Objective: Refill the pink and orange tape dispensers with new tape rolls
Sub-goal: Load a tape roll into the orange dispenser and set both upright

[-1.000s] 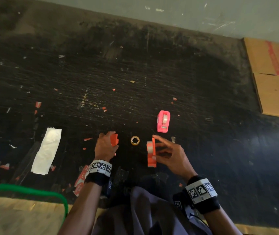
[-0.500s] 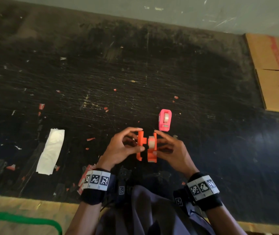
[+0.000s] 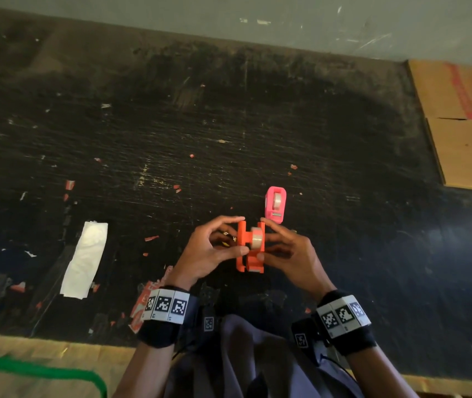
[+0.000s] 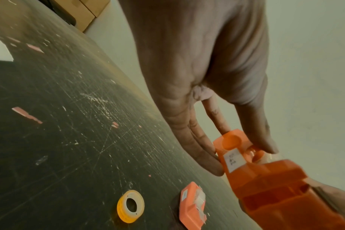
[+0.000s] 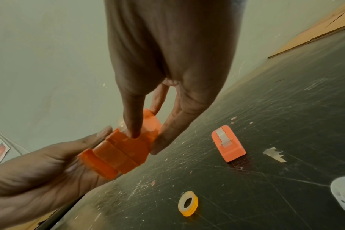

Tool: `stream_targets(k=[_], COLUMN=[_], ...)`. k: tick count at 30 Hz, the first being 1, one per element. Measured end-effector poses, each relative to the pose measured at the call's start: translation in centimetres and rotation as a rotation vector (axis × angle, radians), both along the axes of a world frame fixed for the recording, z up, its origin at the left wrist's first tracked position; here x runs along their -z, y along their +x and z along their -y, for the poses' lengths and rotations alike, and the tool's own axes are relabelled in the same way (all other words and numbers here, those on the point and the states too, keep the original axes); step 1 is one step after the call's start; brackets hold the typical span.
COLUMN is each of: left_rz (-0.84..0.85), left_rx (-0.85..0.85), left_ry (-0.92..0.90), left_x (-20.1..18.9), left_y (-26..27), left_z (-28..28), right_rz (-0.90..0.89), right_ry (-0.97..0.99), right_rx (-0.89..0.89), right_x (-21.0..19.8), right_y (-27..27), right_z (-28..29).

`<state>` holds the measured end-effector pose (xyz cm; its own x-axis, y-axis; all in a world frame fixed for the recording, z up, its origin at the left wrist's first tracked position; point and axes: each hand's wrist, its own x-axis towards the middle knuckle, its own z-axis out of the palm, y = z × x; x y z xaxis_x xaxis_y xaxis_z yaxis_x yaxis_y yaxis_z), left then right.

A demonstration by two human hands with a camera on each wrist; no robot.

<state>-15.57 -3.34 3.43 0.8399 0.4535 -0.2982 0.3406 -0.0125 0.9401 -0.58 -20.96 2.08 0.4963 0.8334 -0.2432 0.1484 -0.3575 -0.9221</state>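
Both forearms reach forward from the bottom of the head view, each with a black wrist band carrying square black-and-white markers, and the two hands meet at the middle above the dark surface. The left hand (image 3: 210,251) is turned palm inward, thumb and fingers extended and pinching the left half of the orange tape dispenser (image 3: 250,247); in the left wrist view its fingertips (image 4: 211,165) press the piece's edge. The right hand (image 3: 289,254) mirrors it, palm inward, fingers long and nearly straight, thumb (image 5: 133,123) on the near face and fingertips gripping the dispenser's right side. Both wrists are raised off the surface.
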Motion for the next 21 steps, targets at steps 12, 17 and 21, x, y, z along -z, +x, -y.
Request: stream_targets(k=[12,17,21], left_rz=[0.044,0.035,0.024], left_rx=[-0.027,-0.092,-0.209], left_ry=[-0.048,-0.116,-0.145], left_x=[1.0,2.1,3.5], left_y=[0.9,1.2,2.6], left_z=[0.3,-0.5,-1.8], right_rz=[-0.013,-0.025,-0.041], right_ry=[-0.017,-0.028,-0.027], right_rx=[-0.016,-0.002,0.06], right_x=[0.7,1.5,2.3], right_y=[0.4,1.0,2.0], right_z=[-0.4,-1.7,-4.1])
